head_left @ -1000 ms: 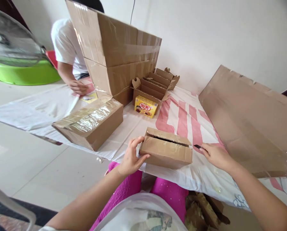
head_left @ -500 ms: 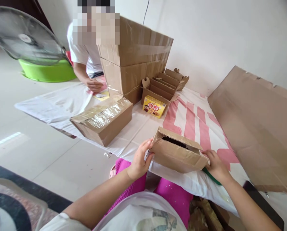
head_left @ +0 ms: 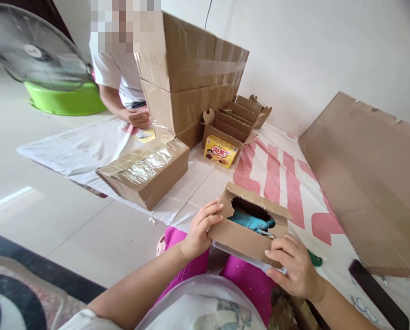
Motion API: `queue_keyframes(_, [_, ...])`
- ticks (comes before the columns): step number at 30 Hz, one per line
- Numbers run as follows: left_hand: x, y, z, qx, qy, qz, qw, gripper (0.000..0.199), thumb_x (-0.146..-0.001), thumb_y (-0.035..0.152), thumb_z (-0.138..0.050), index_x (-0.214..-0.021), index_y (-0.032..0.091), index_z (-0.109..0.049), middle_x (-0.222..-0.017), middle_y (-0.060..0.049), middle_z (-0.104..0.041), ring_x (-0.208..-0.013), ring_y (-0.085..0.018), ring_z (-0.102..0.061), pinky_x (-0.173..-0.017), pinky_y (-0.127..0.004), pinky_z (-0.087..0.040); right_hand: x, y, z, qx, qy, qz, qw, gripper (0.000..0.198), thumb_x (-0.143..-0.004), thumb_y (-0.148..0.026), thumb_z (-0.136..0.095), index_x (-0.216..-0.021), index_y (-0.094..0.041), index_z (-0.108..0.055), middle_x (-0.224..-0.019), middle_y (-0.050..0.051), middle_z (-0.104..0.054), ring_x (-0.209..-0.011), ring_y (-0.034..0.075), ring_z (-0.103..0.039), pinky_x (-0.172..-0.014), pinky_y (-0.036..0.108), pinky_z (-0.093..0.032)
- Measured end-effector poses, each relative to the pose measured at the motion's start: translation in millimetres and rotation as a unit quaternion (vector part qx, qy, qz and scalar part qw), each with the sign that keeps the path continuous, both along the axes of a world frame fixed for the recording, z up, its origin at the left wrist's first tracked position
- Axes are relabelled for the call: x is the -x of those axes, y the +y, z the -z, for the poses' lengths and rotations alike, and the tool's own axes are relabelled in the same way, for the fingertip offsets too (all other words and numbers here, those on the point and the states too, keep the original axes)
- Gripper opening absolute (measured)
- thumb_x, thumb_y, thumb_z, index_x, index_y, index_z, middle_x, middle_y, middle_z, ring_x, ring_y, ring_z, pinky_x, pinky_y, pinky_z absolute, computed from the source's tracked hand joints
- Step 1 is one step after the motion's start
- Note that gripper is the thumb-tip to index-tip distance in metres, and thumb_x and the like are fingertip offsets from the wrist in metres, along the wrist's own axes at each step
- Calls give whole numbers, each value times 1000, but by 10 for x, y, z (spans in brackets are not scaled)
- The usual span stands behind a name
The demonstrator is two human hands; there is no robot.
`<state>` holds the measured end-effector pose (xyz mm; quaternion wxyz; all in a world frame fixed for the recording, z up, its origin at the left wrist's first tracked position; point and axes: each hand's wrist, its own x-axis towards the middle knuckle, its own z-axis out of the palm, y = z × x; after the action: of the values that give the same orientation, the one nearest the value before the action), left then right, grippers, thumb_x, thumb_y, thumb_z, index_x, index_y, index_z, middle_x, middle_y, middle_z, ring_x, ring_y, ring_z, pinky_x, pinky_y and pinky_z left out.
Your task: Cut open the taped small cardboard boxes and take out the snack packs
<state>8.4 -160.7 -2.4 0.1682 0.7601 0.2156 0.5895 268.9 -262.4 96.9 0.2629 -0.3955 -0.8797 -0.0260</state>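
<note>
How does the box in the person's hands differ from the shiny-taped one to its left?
The held box is open, showing blue packaging inside; the taped box is shut, its contents hidden. The held box is gripped by the left hand and right hand, while no hand touches the taped box, resting on the cloth. Both are oblong and brown cardboard.

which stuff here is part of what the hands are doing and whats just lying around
In use:
open cardboard box, held by left hand and right hand
blue packet inside
possibly the green object, partly hidden

Apparently just nearby:
yellow carton
taped box
dark phone-like slab
fan
green tub
</note>
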Motion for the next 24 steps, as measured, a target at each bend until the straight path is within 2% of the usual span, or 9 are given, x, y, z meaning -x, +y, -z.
queue_keyframes(2, [-26,-17,48,10,-6,-18,1000,35,-91,9,-51,-123,25,-51,-134,-15,-49,-131,-29,-49,-97,-52,-52,23,9,49,-28,-27,47,998,3,-87,-21,-62,-89,-20,-63,-78,4,-60,-69,17,-56,-64,33,-48])
queue_keyframes(5, [-61,-55,157,32,-27,-36,998,41,-92,4,-42,-125,27,-51,-137,-13,-43,-131,-26,-47,-97,-48,-52,28,34,98,-50,-48,114,991,23,-86,-22,-66,-108,-17,-62,-91,8,-63,-82,20,-62,-72,33,-52])
queue_keyframes(7, [-70,-75,249,62,-49,-41,996,43,-93,6,-40,-130,27,-47,-130,-13,-47,-123,-23,-52,-95,-46,-52,15,50,116,-43,-69,132,988,32,-88,-28,-65,-117,-16,-59,-99,11,-64,-91,22,-64,-78,34,-53])
queue_keyframes(9, [-65,-74,341,127,-77,-50,988,37,-95,13,-41,-131,24,-44,-119,-11,-55,-108,-20,-58,-90,-43,-54,-3,66,129,-38,-91,133,986,28,-90,-32,-63,-114,-17,-60,-99,10,-65,-90,22,-65,-78,33,-53])
queue_keyframes(11, [-50,-43,412,232,-113,-50,965,28,-96,21,-44,-123,21,-49,-110,-10,-59,-100,-19,-60,-88,-42,-53,-18,82,139,-41,-96,133,986,23,-91,-35,-61,-107,-18,-61,-95,8,-65,-85,21,-66,-74,32,-53])
queue_keyframes(13, [-26,20,444,336,-149,-24,930,23,-95,27,-47,-116,19,-53,-109,-10,-60,-104,-20,-59,-92,-42,-51,-28,97,148,-41,-94,133,986,22,-91,-38,-60,-102,-19,-62,-91,7,-66,-82,20,-67,-71,32,-53])
queue_keyframes(15, [0,100,439,392,-171,15,904,25,-92,31,-52,-113,18,-55,-113,-11,-61,-109,-22,-59,-95,-43,-49,-39,111,159,-40,-88,127,987,21,-91,-39,-60,-99,-20,-62,-89,6,-66,-79,20,-67,-70,31,-53])
queue_keyframes(20, [33,262,371,422,-174,105,884,40,-83,38,-66,-117,18,-60,-122,-13,-62,-114,-25,-59,-94,-41,-50,-100,120,194,-40,-70,107,991,20,-89,-41,-61,-91,-21,-62,-82,5,-66,-71,18,-66,-64,30,-53])
queue_keyframes(24, [33,330,337,471,-205,213,831,60,-73,41,-77,-126,22,-56,-130,-13,-58,-124,-27,-53,-102,-45,-44,-164,100,214,-38,-51,90,994,17,-87,-37,-66,-90,-20,-62,-80,5,-65,-70,17,-66,-63,28,-54])
